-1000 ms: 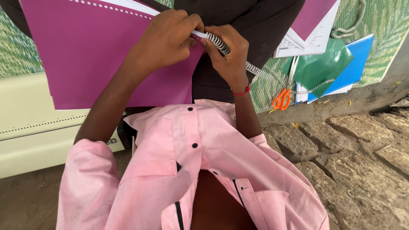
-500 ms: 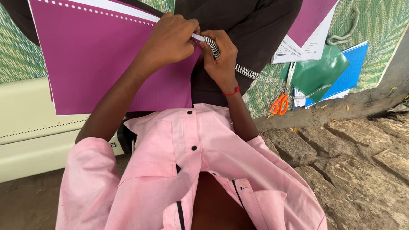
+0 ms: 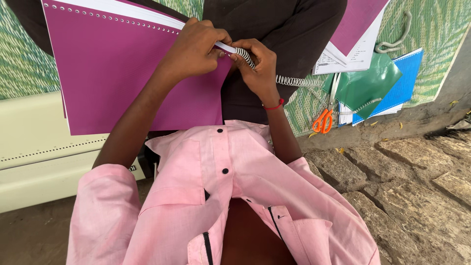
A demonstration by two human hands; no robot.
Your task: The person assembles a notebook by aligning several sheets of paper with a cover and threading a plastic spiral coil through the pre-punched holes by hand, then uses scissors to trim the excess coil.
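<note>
Here we hold a purple-covered booklet [image 3: 132, 73] upright, our left hand [image 3: 194, 49] pinching its punched corner, our right hand [image 3: 257, 64] closed on a white spiral coil [image 3: 294, 81] at that edge. We judge the binding step under way; next, the coil needs steady turning through the holes. Orange scissors [image 3: 321, 121] lie nearby.

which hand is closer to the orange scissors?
Right. The right hand pinches the wire coil, up and left of the orange scissors on the mat. The left hand grips the purple booklet, farther left.
</note>
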